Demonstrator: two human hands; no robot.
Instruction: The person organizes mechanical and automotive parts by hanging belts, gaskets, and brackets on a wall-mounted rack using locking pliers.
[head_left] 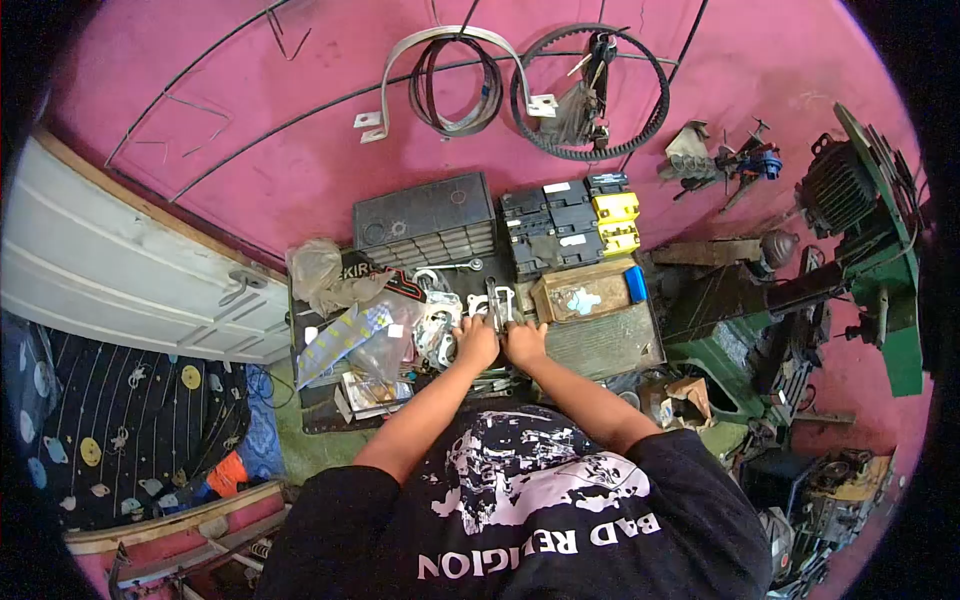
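The small pale-grey metal part, a flat piece with cut-out openings, lies at the middle of the cluttered counter, just beyond both hands and beside the brown cardboard box. It looks stiff and fairly light. Being thin metal, it probably has hard edges and a smooth, perhaps oily face that could slip. The solid near end seems the safest place to hold it, not the narrow webs between the openings.

The left hand and the right hand sit side by side, knuckles up and almost touching. Each grip is closed on the near end of the metal part, though the fingertips are too small to make out singly. Both forearms run straight out from the body and converge at the wrists, elbows tucked in above the black printed T-shirt.

Just left of the hands lie white flat metal gaskets and crumpled clear plastic bags. Further back stand a dark grey ribbed plastic case and a black block of parts with yellow labels, and a blue cylinder rests at the box's right end. On the pink wall behind hang a black toothed rubber belt and a bent grey metal strap. A green machine stands well to the right.
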